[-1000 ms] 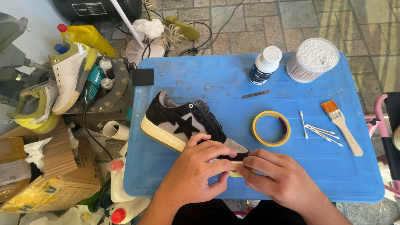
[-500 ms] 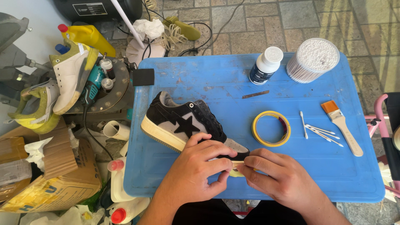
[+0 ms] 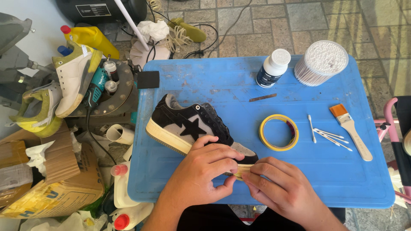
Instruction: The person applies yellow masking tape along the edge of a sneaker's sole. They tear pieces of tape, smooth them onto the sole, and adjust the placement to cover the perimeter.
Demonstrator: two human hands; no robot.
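Low in the middle, the left hand and right hand pinch what looks like yellow tape onto the black shoe.

1. Small white bottle with a white cap and dark label, upper centre, on the blue counter.
2. Clear round tub of cotton swabs, upper right.
3. Yellow jug, red cap, upper left.
4. White label on a black case, top edge.
5. Yellow-printed cardboard box, lower left.
6. White bottles with red caps, bottom left.
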